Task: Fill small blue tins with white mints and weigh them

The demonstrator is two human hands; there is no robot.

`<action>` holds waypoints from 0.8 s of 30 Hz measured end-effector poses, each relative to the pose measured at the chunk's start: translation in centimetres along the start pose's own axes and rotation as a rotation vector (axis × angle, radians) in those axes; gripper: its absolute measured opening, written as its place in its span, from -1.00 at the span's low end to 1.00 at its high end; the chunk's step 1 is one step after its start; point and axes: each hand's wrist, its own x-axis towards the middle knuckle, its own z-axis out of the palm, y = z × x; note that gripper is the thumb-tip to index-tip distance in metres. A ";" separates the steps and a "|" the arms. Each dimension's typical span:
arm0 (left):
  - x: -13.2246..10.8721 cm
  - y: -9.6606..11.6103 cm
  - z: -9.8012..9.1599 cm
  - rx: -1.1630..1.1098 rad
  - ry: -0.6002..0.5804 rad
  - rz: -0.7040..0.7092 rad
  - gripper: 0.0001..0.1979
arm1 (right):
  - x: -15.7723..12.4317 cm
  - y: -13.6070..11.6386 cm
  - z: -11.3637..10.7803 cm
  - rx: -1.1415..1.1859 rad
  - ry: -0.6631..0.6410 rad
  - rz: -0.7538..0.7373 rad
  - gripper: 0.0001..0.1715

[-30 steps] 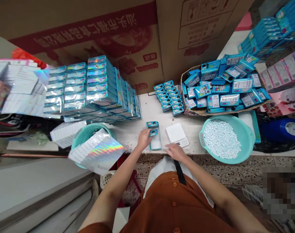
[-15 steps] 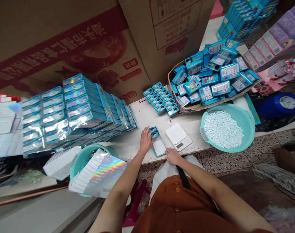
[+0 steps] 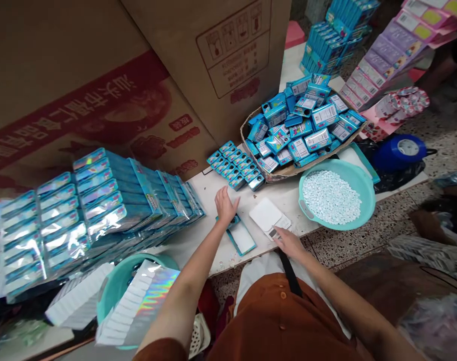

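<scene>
Now: left hand (image 3: 225, 205) spread open above a small blue tin (image 3: 232, 219), by a flat teal-rimmed tray (image 3: 242, 239).
Right hand (image 3: 288, 243) loosely open, pinching nothing, just beside a smooth white digital scale (image 3: 265, 214).

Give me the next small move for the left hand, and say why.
Probably slide the small blue tin from under the left hand onto the digital scale. The tin lies right beneath that open hand, the scale sits close beside it, and the right hand is at the scale's near edge.
</scene>
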 end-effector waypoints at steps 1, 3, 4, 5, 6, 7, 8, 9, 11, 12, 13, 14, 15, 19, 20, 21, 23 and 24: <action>1.3 0.5 0.5 -0.030 0.015 -0.060 -0.33 | -0.8 0.7 -0.5 0.025 0.062 0.038 -0.46; 3.3 1.3 1.7 -0.075 0.010 -0.166 -0.32 | -2.5 1.9 -1.2 0.069 0.173 0.111 -0.47; 4.0 1.6 2.2 -0.085 -0.003 -0.208 -0.31 | -3.5 2.5 -1.3 0.091 0.226 0.145 -0.46; 4.5 1.8 2.7 -0.086 -0.015 -0.247 -0.30 | -4.4 3.0 -1.4 0.116 0.276 0.178 -0.46; 4.8 1.9 3.1 -0.077 -0.025 -0.284 -0.31 | -5.4 3.4 -1.4 0.142 0.322 0.208 -0.46; 5.0 2.0 3.4 -0.060 -0.033 -0.317 -0.35 | -6.3 3.7 -1.3 0.168 0.360 0.232 -0.46; 5.1 2.1 3.6 -0.037 -0.044 -0.343 -0.40 | -7.1 4.0 -1.1 0.191 0.392 0.251 -0.46; 5.2 2.2 3.7 -0.009 -0.065 -0.358 -0.46 | -7.9 4.2 -1.0 0.210 0.415 0.265 -0.46; 5.1 2.3 3.5 0.052 -0.124 -0.344 -0.57 | -9.2 4.5 -0.8 0.230 0.445 0.281 -0.47; 4.9 2.3 3.1 0.083 -0.144 -0.322 -0.61 | -9.7 4.6 -0.8 0.235 0.457 0.289 -0.47; 4.6 2.4 2.6 0.110 -0.148 -0.295 -0.64 | -10.1 4.8 -1.0 0.240 0.468 0.300 -0.48; 4.2 2.5 2.0 0.131 -0.134 -0.263 -0.65 | -10.4 5.0 -1.2 0.248 0.479 0.312 -0.47; 3.6 2.6 1.1 0.144 -0.105 -0.229 -0.65 | -10.5 5.2 -1.5 0.257 0.491 0.325 -0.47; -0.6 3.9 -2.6 0.112 0.022 -0.082 -0.61 | -10.4 6.3 -3.4 0.267 0.545 0.357 -0.44; -1.9 4.6 -3.2 0.083 0.035 -0.057 -0.60 | -10.2 6.6 -3.9 0.260 0.555 0.354 -0.44; -3.2 5.3 -3.6 0.050 0.038 -0.036 -0.61 | -10.0 7.0 -4.5 0.252 0.562 0.345 -0.44; -5.7 6.9 -3.6 -0.017 0.024 -0.011 -0.62 | -9.4 7.7 -5.8 0.232 0.565 0.314 -0.43; -6.8 7.8 -3.3 -0.043 0.012 -0.008 -0.63 | -9.1 8.1 -6.5 0.222 0.562 0.295 -0.44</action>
